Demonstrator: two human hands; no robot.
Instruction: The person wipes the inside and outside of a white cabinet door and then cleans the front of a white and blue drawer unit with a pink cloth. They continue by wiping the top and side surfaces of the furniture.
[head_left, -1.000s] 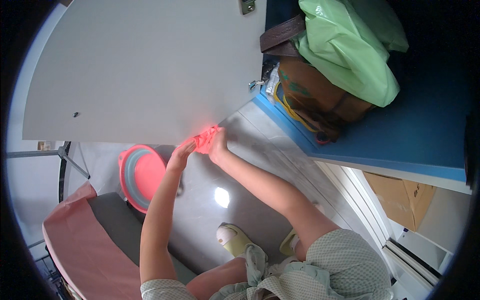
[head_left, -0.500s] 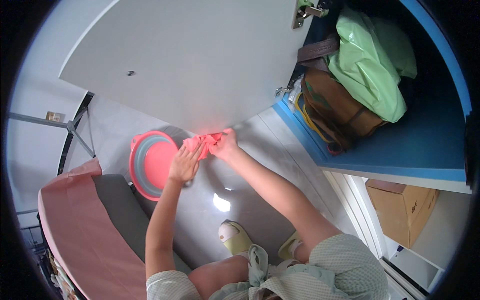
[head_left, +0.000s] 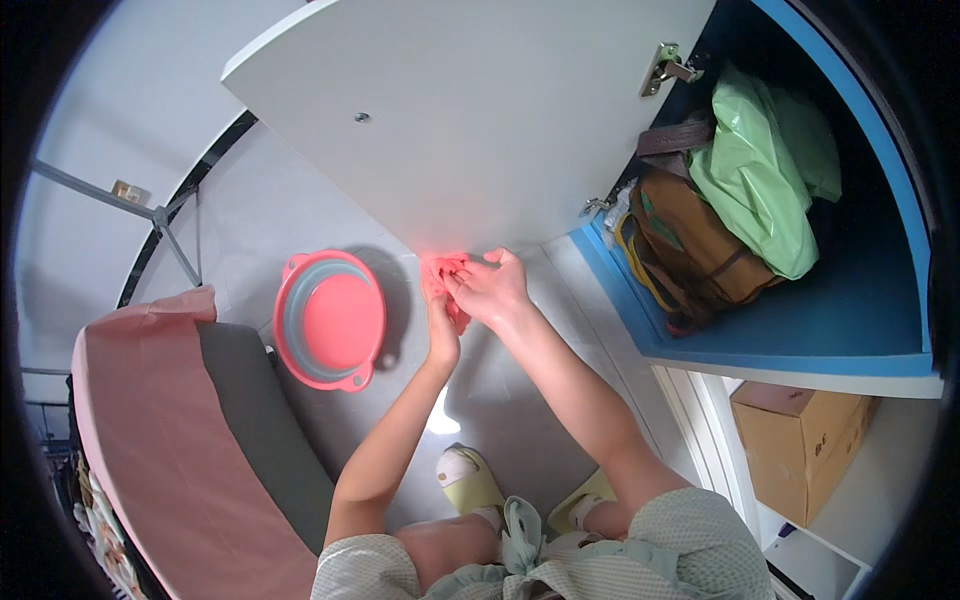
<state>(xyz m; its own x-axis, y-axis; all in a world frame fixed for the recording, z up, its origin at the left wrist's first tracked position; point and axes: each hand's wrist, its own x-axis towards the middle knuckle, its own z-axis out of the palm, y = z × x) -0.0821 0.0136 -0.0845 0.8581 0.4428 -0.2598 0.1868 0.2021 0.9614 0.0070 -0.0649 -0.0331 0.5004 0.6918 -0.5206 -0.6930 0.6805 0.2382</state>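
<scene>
A crumpled pink cloth (head_left: 458, 318) is bunched between my hands, close to the lower edge of the white cabinet door (head_left: 480, 130). My left hand (head_left: 441, 325) is closed round the cloth from the left, its fingers partly hidden behind it. My right hand (head_left: 492, 292) reaches in from the right with its palm showing. Its thumb stands apart, and its stretched fingers touch the cloth. Left of my hands, a pink and grey basin (head_left: 340, 322) sits on the floor; its pink bottom is visible.
The open blue cabinet (head_left: 800, 325) at right holds a light green plastic bag (head_left: 755, 170) and a brown bag (head_left: 690, 235). A cardboard box (head_left: 795, 445) sits below. A pink-covered padded seat (head_left: 185, 450) stands at left, near a grey metal frame (head_left: 160, 217).
My hands and the cloth have shifted right, away from the basin. My left hand, flat on the cloth before, now closes round it; my right hand's fingers have loosened. The view has moved too.
</scene>
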